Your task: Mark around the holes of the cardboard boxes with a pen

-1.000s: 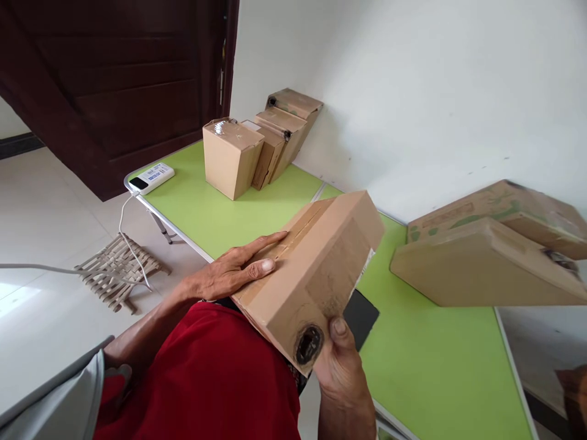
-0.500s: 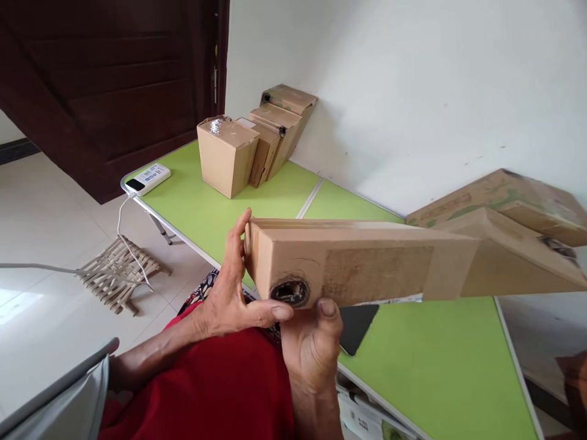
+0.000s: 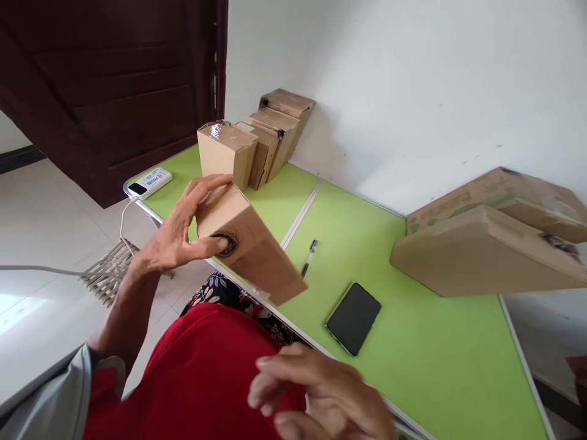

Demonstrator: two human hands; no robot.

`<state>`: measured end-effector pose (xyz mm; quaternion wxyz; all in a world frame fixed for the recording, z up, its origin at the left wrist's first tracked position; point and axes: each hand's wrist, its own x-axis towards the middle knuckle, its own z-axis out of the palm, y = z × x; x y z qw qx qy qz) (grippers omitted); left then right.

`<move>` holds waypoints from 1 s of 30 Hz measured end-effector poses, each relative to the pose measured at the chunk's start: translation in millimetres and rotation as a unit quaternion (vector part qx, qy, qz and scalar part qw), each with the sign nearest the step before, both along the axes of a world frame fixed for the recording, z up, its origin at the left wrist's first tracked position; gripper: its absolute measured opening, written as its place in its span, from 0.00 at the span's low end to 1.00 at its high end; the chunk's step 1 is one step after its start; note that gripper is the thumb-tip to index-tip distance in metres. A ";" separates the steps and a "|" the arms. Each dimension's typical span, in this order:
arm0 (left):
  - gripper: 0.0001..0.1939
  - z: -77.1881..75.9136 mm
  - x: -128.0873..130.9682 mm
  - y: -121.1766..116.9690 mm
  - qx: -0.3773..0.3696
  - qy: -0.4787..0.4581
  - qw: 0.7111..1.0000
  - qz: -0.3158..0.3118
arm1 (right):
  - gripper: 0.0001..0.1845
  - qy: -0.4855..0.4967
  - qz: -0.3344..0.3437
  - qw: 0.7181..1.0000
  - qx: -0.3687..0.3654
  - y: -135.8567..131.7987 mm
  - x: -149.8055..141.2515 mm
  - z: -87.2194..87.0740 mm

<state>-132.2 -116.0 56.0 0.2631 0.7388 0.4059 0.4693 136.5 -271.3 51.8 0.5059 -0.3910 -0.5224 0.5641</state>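
Note:
My left hand (image 3: 183,232) grips one end of a brown cardboard box (image 3: 257,250) over the near edge of the table. Its thumb lies on a ragged, black-rimmed hole in the box's side, and its fingers wrap over the top end. The box tilts, its far end pointing down to the right. In front of my red top, my right hand (image 3: 321,391) is slightly blurred, with fingers apart and loosely curled and nothing in it. On the green table (image 3: 440,354) nearby lie a pen (image 3: 310,256) and a black phone (image 3: 353,318).
Several cardboard boxes (image 3: 229,153) stand at the table's far left. Two more boxes (image 3: 486,250) lean by the wall on the right. A white device (image 3: 150,183) with a cable sits at the left corner, above a woven stool (image 3: 107,272) on the floor.
My right hand has let go of the box and dropped toward my body. My left hand has swung the box left and tilted it, uncovering the pen and phone.

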 end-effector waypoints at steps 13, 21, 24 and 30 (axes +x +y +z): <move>0.29 -10.4 68.4 16.1 -0.173 0.075 0.961 -0.202 | 0.37 -0.066 -0.164 0.984 -0.039 85.1 -19.0 -30.4; 0.28 -28.1 91.6 19.5 -0.203 0.076 0.960 -0.178 | 0.38 -0.094 -0.151 0.980 -0.090 103.0 4.8 -39.2; 0.25 -29.6 96.1 15.4 -0.206 0.050 0.964 -0.161 | 0.42 -0.146 -0.162 0.973 -0.078 104.1 1.6 -39.6; 0.27 -25.7 82.2 19.8 -0.219 0.058 0.963 -0.144 | 0.38 -0.145 -0.155 0.977 -0.019 90.1 13.4 -51.7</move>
